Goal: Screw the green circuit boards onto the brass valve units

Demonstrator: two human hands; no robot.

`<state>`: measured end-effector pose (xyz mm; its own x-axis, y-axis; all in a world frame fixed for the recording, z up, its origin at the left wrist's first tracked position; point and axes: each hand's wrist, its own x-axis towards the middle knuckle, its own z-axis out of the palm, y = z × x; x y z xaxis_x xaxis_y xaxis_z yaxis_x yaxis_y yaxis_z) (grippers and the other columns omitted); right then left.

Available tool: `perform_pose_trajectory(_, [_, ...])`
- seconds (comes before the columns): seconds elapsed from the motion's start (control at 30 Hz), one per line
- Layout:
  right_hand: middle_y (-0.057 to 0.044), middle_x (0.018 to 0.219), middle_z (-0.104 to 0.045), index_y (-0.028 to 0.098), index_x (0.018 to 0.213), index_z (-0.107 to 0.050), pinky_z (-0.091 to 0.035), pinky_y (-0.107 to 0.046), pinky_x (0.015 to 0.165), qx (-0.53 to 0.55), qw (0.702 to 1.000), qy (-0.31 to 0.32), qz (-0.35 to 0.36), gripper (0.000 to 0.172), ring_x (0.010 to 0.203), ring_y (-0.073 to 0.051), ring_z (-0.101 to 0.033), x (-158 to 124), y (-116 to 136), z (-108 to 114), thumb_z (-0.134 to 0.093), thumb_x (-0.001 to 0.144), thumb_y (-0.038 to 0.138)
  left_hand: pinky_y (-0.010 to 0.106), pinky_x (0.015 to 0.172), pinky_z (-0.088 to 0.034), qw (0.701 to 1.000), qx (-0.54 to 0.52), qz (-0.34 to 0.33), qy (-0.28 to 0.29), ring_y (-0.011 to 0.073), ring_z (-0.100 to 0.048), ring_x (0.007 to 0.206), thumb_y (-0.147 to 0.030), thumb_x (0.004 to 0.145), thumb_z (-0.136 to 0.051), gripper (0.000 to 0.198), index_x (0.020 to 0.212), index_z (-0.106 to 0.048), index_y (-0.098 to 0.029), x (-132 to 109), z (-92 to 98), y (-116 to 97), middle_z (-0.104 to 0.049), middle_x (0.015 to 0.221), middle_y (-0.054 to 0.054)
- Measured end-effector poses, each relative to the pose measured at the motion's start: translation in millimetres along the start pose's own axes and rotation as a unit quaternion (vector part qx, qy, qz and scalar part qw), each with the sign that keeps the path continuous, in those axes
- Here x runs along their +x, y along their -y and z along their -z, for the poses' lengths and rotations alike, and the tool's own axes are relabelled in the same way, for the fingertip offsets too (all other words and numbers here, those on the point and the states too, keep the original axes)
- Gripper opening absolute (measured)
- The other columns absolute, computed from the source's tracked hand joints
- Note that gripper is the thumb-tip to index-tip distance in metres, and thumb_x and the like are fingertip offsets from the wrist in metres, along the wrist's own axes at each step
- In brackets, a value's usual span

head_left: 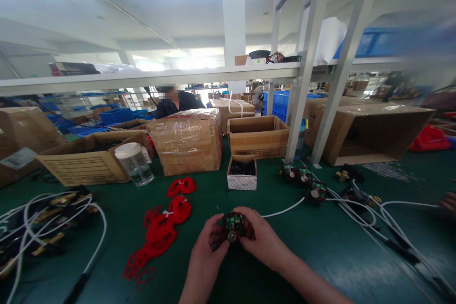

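Between my two hands, low in the middle of the head view, is a small black device with a green circuit board (234, 221) and a round silvery part on its near side. My left hand (209, 242) is closed on its left side. On the other side my right hand (261, 240) grips it with bent fingers. A white cable (285, 210) runs from behind my right hand towards similar circuit-board devices (317, 191) at the right. Left of my hands lie red wire bundles (162, 237). Fingers cover much of the held device.
A small box of black parts (242, 171) stands beyond my hands, with cardboard boxes (188, 142) behind. White-cabled brass fittings (50, 242) lie left, near a clear jar (134, 166). Metal shelf posts (309, 57) rise at right. Another person's hand (449, 202) shows at the right edge.
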<state>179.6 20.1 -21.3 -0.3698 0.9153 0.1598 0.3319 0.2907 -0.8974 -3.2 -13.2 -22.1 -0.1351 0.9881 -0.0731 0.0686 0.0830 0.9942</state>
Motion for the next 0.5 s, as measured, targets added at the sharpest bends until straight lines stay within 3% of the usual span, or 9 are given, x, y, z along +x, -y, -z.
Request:
perform_pose_trajectory(0.2, [-0.005,0.12,-0.057,0.03,0.132,-0.053,-0.052,-0.03,0.076,0.006,1.0,-0.006,-0.012,0.07,0.09,-0.02,-0.063,-1,3,-4,-0.061,0.068,0.002,0.039,0.086,-0.058,1.0,0.01,-0.002,-0.02,0.0241,-0.073,0.09,-0.023,0.06,-0.071,0.061,0.119,-0.059,-0.021,-1,-5.8,-2,-0.074,0.094,0.003])
perform_pose_trajectory(0.5, [-0.004,0.118,-0.057,0.03,0.132,-0.053,-0.05,-0.035,0.088,-0.004,0.999,-0.04,-0.009,0.071,0.102,-0.023,-0.06,-2,1,-12,-0.061,0.067,0.001,0.043,0.091,-0.056,0.999,0.012,-0.012,-0.038,0.0261,-0.072,0.093,-0.021,0.061,-0.07,0.061,0.12,-0.054,-0.019,-1,-13.8,1,-0.072,0.099,0.005])
